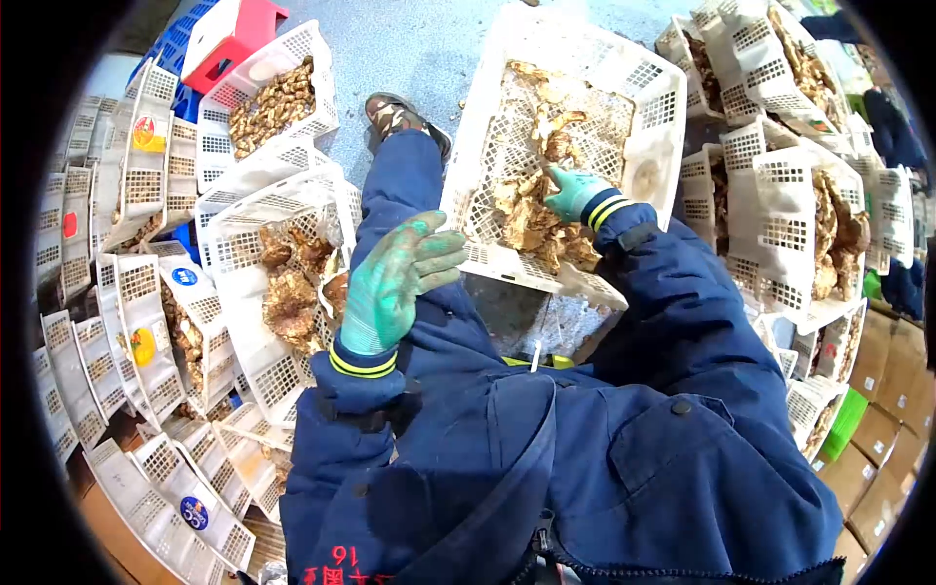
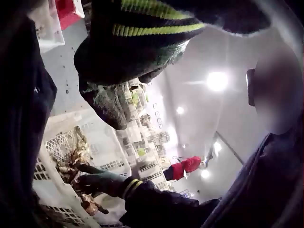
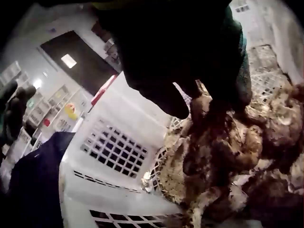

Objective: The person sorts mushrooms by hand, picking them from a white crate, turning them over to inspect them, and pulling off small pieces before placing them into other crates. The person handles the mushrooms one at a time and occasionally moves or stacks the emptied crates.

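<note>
— Your right hand point(image 1: 575, 193) was down in the white crate point(image 1: 651, 88) that leaned against your leg, gloved fingers on the heap of brown mushrooms point(image 1: 531, 222) at its lower end. I couldn't tell whether they had closed round a piece or only lay on the pile.

— And your left hand point(image 1: 395, 283) hung above your lap, fingers loose and apart, holding nothing. I'd have had you set it on the crate's near rim; leaning like that, it looked ready to slide.

— Agreed. The wrist view showed the mushrooms frilled and tangled together, so my judgement was to lift a piece from underneath, not tug at a cap edge, which would likely tear.

— Now the room around you. On your left, another crate point(image 1: 283, 253) of mushrooms sat just beside your leg, with more crates leaning behind it.

— On your right, the stacked crates point(image 1: 780, 195) stood near your arm, so a wide swing there risked a knock.

— The barest floor point(image 1: 419, 49) I saw lay ahead, beyond your shoe point(image 1: 395, 115). Straight up and toward you looked the safest path.
</note>
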The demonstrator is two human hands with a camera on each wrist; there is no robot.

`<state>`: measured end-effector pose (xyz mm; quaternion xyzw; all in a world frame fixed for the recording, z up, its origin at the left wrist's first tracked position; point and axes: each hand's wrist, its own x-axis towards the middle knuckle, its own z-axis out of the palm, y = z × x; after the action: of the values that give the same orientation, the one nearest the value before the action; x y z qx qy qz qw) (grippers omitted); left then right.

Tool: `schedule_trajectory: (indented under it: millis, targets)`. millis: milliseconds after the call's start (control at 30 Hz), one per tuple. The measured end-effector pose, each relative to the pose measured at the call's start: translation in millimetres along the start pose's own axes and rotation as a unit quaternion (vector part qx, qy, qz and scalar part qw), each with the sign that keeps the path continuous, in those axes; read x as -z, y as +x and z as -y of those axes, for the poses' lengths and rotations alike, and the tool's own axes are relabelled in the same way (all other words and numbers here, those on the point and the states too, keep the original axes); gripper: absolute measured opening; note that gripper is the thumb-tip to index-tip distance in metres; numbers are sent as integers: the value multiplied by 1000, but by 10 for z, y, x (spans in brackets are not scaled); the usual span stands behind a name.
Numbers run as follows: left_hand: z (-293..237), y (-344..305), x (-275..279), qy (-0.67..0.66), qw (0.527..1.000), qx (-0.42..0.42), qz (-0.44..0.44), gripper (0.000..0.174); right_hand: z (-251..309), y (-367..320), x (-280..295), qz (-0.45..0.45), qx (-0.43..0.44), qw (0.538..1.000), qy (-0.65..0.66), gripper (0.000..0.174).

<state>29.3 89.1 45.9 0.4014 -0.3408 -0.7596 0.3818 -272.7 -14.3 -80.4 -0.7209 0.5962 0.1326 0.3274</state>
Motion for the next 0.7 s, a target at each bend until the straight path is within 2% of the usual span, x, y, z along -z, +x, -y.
schedule_trajectory:
  millis: [100, 133, 167, 200, 233, 267, 333, 367, 400, 467, 500, 533, 567, 600, 667, 700]
  targets:
    - [70, 50, -13, 7, 1000, 5, 8, 76, 57, 10, 81, 62, -40, 997, -36, 55]
    - [77, 57, -36, 16, 1000, 10, 7, 73, 80, -20, 124, 104, -84, 991, 10, 56]
    - [151, 72, -23, -37, 999, 3, 10, 66, 45, -28, 34, 82, -74, 994, 14, 56]
    - [176, 91, -37, -42, 999, 23, 2, 64, -39, 2, -117, 60, -65, 996, 18, 57]
    - [197, 110, -63, -48, 998, 43, -6, 62, -122, 54, -269, 64, -56, 993, 85, 55]
    - [219, 118, -99, -53, 997, 62, -13, 60, -141, 70, -390, 29, -36, 996, 74, 53]
    - [278, 104, -178, -48, 997, 65, -10, 57, -256, 95, -514, -3, -47, 991, 124, 43]
    - [316, 105, -192, -53, 996, 74, -7, 57, -151, -69, -339, -32, -52, 987, 151, 32]
    - [336, 88, -191, -60, 995, 83, -6, 56, -68, -178, -234, -34, -89, 961, 260, 21]
    - [346, 35, -200, -46, 997, 65, 21, 57, -200, -206, -163, -20, -86, 909, 406, 14]
    - [339, 30, -216, -39, 997, 54, 38, 58, 104, -532, 179, -25, -74, 845, 529, 8]
    - [329, 30, -241, -32, 997, 42, 54, 58, 322, -778, 416, -45, -79, 806, 585, 9]
    - [327, 27, -302, -46, 995, 66, 58, 58, 452, -944, 526, -72, -42, 803, 590, 12]
    - [352, 39, -324, -66, 990, 77, 102, 58, 558, -1070, 556, -98, -5, 798, 595, 15]
    - [357, 68, -445, -175, 974, 93, 110, 60, 834, -1243, 439, -192, 117, 778, 587, 23]
    - [418, 56, -483, -237, 967, 34, 87, 64, 969, -1377, 412, -271, 209, 832, 437, 28]
